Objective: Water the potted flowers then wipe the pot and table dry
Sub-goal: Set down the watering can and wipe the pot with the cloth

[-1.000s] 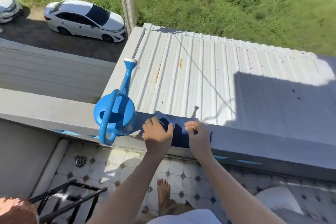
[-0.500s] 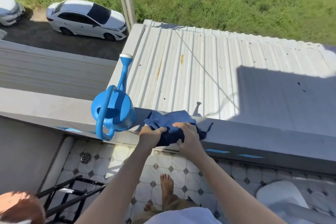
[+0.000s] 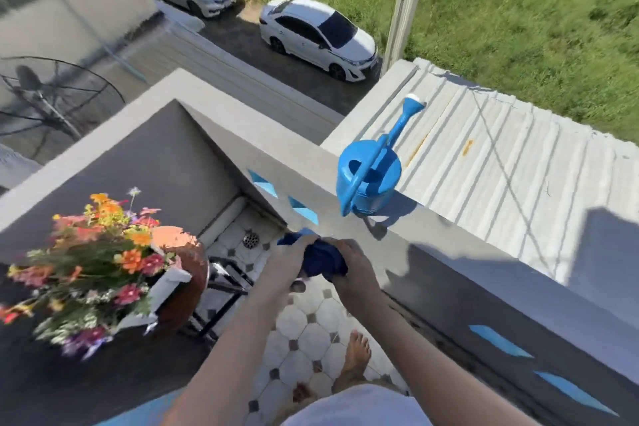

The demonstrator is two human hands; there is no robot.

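A dark blue cloth [image 3: 323, 261] is bunched between both hands, lifted off the balcony wall. My left hand [image 3: 285, 264] grips its left side and my right hand [image 3: 356, 268] grips its right side. A bright blue watering can [image 3: 368, 180] stands upright on the grey wall ledge [image 3: 449, 245], its spout pointing away over the roof. At the left, colourful flowers [image 3: 93, 266] fill a brown pot [image 3: 188, 287], which rests on a black metal table [image 3: 224, 287]. The pot's lower part is hidden by the flowers.
The balcony floor [image 3: 301, 332] is white octagonal tile with a drain [image 3: 250, 239], and my bare foot [image 3: 354, 354] stands on it. Beyond the wall lies a corrugated metal roof [image 3: 501, 176]. Cars, a pole and grass are far below.
Both hands have lifted the cloth off the ledge and pulled it back towards me. The view has swung left, bringing the flower pot into sight. The watering can has stayed put.
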